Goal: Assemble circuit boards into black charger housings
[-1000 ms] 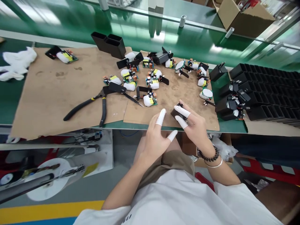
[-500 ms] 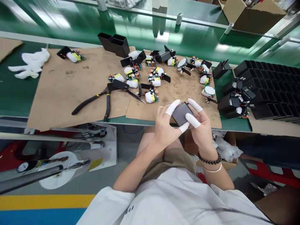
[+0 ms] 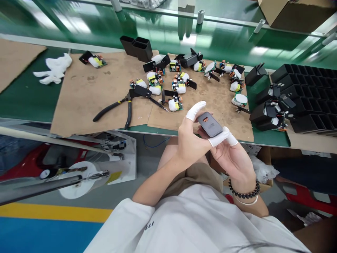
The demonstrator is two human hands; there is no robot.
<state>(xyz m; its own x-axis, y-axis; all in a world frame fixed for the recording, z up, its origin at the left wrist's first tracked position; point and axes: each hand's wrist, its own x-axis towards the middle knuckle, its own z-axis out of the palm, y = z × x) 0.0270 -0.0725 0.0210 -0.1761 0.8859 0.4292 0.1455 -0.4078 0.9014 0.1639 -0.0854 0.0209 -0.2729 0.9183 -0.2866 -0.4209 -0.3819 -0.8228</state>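
A dark grey USB charger [image 3: 210, 125] is held above the bench's front edge, its face with an orange port turned up. My left hand [image 3: 193, 138] grips it from the left, thumb at the near end and a finger raised at the far side. Palm up, my right hand [image 3: 233, 154] holds the charger from below and the right, its fingers partly hidden. White finger cots cover several fingertips. Beyond the hands lie circuit boards [image 3: 176, 104] with white and yellow parts and black end plates. Black-handled pliers [image 3: 129, 102] rest to the left.
Cardboard sheets [image 3: 79, 102] cover the green bench. Rows of black housings [image 3: 306, 95] stand at the right, and more black housings [image 3: 142, 49] at the back. White gloves [image 3: 54, 68] lie at the left. Below the bench's left side is a machine with a white cylinder [image 3: 79, 184].
The charger has been turned so its port face shows instead of its broad side. My right hand has rolled palm up and moved lower. The view has shifted slightly.
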